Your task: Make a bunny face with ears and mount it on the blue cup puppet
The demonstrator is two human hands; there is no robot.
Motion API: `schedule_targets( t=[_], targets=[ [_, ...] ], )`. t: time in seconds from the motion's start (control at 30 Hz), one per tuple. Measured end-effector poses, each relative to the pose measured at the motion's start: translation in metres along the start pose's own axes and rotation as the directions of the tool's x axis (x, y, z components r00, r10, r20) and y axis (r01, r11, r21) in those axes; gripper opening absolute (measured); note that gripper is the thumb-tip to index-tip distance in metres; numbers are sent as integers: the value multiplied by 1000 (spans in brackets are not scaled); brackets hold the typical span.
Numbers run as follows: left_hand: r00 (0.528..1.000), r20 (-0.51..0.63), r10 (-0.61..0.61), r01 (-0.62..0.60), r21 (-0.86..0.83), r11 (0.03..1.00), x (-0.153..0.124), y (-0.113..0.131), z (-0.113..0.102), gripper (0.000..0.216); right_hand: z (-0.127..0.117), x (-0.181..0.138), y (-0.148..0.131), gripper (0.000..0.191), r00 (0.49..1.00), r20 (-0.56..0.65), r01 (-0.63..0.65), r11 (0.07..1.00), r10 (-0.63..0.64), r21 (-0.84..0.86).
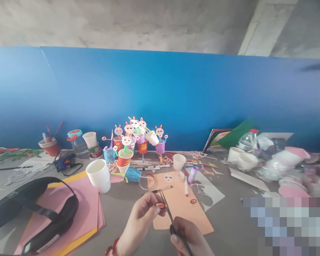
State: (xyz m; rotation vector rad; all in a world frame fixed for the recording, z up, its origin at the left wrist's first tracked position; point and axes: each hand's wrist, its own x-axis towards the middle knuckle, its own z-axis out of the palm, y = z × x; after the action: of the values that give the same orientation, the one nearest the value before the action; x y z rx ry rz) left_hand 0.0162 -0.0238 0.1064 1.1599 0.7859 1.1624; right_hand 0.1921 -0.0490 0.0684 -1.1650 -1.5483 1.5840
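Here, at the near edge of the surface (pixel 229 220), your left hand (pixel 142 217) pinches a small red oval (pixel 160 205) between thumb and forefinger, raised above the orange sheet (pixel 186 213), probably so its rim can turn freely. Your right hand (pixel 192 240) is closed around the handles of the scissors (pixel 168 211), whose blades lie nearly together and point away from you beside the oval. A white cup stack (pixel 98 175) stands left of centre. The bunny cups (pixel 134 140) cluster at the far edge, apparently kept clear of the cutting.
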Motion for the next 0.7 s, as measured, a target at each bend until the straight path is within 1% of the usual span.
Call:
schedule_targets(
  t=[0.17, 0.27, 0.37, 0.5, 0.7],
  targets=[
    [1000, 6, -14, 14, 25, 1000, 0, 1, -1, 20, -3, 2, 8, 65, 1000, 13, -11, 1000, 11, -12],
    [1000, 4, -14, 14, 34, 999, 0, 3, -1, 19, -3, 2, 12, 65, 1000, -12, 6, 1000, -6, -14],
    [1000, 6, -12, 11, 51, 999, 0, 4, -1, 17, -2, 3, 15, 65, 999, -36, 12, 1000, -12, 8],
    [1000, 16, -8, 7, 56, 998, 0, 6, -2, 15, -1, 3, 14, 63, 1000, -30, 6, 999, -5, 37],
    [999, 36, -12, 10, 51, 999, 1, 8, -3, 16, -5, 3, 13, 52, 999, -39, -29, 1000, 30, 11]
  ],
)
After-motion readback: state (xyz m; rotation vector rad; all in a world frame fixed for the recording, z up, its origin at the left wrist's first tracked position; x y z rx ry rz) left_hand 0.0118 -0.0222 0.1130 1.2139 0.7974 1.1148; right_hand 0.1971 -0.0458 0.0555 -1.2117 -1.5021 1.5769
